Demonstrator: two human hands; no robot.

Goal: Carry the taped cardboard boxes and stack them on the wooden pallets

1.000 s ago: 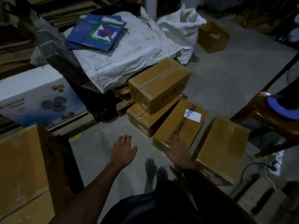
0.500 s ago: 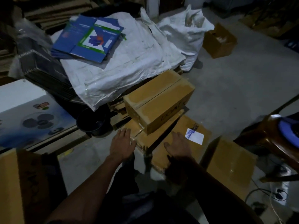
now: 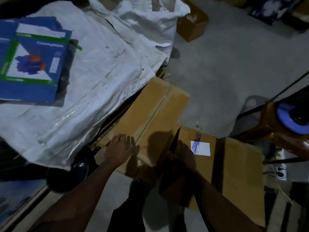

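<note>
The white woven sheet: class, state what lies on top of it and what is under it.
On the white woven sheet lies a blue printed carton, flat, at its left. What it covers is mostly hidden; only a cardboard box emerges from beneath its right edge.

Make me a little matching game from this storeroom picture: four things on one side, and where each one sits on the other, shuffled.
Things:
1. blue printed carton
2. white label
3. left hand
4. small open box

Places:
A. on the near end of the top taped box
B. on the white sheet
C. on the floor beyond the white sack
D. stuck on the leaning box

Pairs: 1-B, 2-D, 3-A, 4-C
</note>
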